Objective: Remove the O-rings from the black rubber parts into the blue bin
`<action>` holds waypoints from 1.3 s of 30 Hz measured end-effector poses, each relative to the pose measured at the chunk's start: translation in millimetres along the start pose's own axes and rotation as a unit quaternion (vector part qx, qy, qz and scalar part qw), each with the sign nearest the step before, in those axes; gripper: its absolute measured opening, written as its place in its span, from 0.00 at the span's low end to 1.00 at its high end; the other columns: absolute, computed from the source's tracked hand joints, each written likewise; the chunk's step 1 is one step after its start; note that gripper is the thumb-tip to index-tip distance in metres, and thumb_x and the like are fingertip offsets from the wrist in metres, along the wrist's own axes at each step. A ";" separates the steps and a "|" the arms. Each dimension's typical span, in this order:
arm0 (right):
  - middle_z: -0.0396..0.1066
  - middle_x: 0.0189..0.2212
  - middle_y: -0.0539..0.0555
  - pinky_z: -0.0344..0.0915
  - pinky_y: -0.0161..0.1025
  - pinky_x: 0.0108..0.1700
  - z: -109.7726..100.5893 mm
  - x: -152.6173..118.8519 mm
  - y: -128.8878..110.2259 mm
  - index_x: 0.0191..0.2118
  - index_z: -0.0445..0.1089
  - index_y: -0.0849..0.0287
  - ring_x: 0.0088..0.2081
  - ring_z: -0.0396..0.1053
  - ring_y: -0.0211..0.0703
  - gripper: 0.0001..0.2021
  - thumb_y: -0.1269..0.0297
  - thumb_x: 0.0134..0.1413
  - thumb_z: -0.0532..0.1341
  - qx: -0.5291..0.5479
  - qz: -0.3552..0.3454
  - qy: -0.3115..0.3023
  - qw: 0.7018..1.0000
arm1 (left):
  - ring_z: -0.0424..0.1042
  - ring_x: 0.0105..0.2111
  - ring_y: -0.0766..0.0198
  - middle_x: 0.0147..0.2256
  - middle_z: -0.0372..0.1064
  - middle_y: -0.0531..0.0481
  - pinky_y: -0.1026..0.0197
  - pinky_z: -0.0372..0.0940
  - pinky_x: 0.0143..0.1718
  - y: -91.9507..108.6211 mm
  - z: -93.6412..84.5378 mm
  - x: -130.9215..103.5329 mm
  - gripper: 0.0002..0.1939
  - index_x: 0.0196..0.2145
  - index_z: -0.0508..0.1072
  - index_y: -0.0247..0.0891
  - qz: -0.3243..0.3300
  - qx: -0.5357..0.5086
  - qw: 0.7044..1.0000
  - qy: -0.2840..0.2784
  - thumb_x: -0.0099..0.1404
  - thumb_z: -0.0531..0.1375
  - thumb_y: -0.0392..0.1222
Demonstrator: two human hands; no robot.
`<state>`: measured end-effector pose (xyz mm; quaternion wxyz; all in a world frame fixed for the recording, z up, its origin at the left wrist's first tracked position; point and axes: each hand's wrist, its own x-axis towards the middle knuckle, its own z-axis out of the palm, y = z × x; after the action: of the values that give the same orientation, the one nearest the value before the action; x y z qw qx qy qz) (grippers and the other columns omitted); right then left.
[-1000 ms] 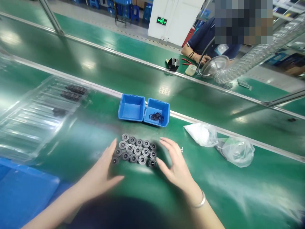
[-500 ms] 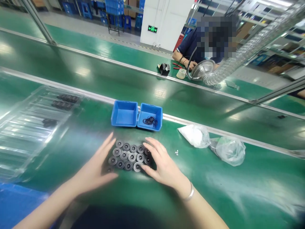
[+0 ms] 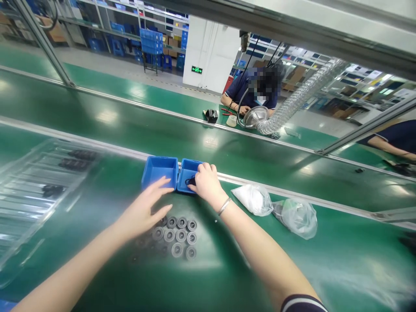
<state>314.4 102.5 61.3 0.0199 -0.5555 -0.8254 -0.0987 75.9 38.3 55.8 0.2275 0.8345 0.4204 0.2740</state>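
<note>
Several round black ring-shaped parts [image 3: 181, 235] lie in rows on the green bench, each with a dark centre. Over their left side hovers my left hand [image 3: 143, 212], open, thumb apart from the fingers, holding nothing and hiding some of the parts. My right hand [image 3: 208, 184] reaches into the right-hand blue bin [image 3: 183, 171], its fingers curled down on the thin black rings [image 3: 190, 181] there. The fingertips are partly hidden. Touching that bin on its left stands a second blue bin [image 3: 162, 167], its front partly behind my left fingers.
Clear plastic trays [image 3: 35, 203] with dark parts lie at the left. Two clear bags, one with white contents [image 3: 255, 199] and another [image 3: 297, 216], rest at the right by a metal rail [image 3: 276, 189]. Across the bench a co-worker [image 3: 250, 93] sits beside a flexible duct [image 3: 302, 95].
My right hand has moved from beside the round parts up into the right blue bin. My left hand stays open over the left of the rows. The head view has tilted up.
</note>
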 end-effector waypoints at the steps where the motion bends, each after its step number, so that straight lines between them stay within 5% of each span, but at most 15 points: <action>1: 0.67 0.40 0.69 0.55 0.57 0.53 3.6 2.9 -1.2 0.36 0.78 0.70 0.49 0.58 0.64 0.21 0.51 0.52 0.68 -0.001 0.005 -0.001 1.000 | 0.53 0.66 0.49 0.65 0.56 0.41 0.42 0.57 0.63 -0.4 0.6 -1.4 0.19 0.56 0.68 0.42 -0.006 -0.002 1.000 -0.001 0.70 0.54 0.47; 11: 0.69 0.41 0.64 0.59 0.53 0.48 23.7 10.9 16.9 0.34 0.77 0.64 0.47 0.61 0.60 0.09 0.62 0.53 0.67 0.025 -0.001 -0.047 0.999 | 0.55 0.65 0.49 0.64 0.58 0.41 0.42 0.57 0.63 -7.5 -0.4 1.1 0.18 0.54 0.70 0.42 -0.023 -0.011 1.000 0.002 0.69 0.55 0.46; 23: 0.72 0.40 0.61 0.57 0.51 0.51 11.5 6.6 23.5 0.33 0.73 0.62 0.45 0.65 0.54 0.05 0.65 0.55 0.63 0.126 0.026 -0.012 0.992 | 0.61 0.62 0.50 0.62 0.60 0.43 0.45 0.62 0.60 1.4 -1.2 23.4 0.17 0.55 0.70 0.43 -0.002 -0.061 0.998 -0.012 0.69 0.56 0.44; 28: 0.75 0.37 0.57 0.62 0.43 0.46 -1.2 9.9 28.1 0.35 0.72 0.61 0.40 0.70 0.48 0.03 0.68 0.55 0.62 0.225 0.029 -0.007 0.974 | 0.62 0.61 0.52 0.60 0.62 0.42 0.44 0.61 0.61 5.3 7.4 48.6 0.22 0.58 0.66 0.42 0.011 -0.153 0.988 0.005 0.66 0.58 0.41; 33: 0.75 0.33 0.53 0.66 0.37 0.39 -12.8 10.3 29.3 0.34 0.71 0.60 0.34 0.72 0.42 0.01 0.70 0.54 0.62 0.343 0.015 -0.021 0.939 | 0.59 0.63 0.53 0.66 0.53 0.39 0.48 0.67 0.56 -3.4 30.9 89.1 0.29 0.64 0.58 0.40 0.002 -0.211 0.977 -0.007 0.66 0.54 0.36; 39: 0.75 0.27 0.51 0.69 0.36 0.33 -6.8 5.7 37.4 0.34 0.70 0.60 0.29 0.73 0.41 0.05 0.63 0.56 0.61 0.468 0.025 -0.055 0.882 | 0.67 0.58 0.55 0.58 0.68 0.43 0.48 0.60 0.61 -8.1 41.4 124.7 0.26 0.56 0.69 0.38 -0.013 -0.251 0.967 -0.052 0.60 0.55 0.29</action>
<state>346.2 120.0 74.1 0.2344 -0.5068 -0.7611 0.3300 159.9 139.6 53.1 0.4544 0.7582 0.3368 0.3243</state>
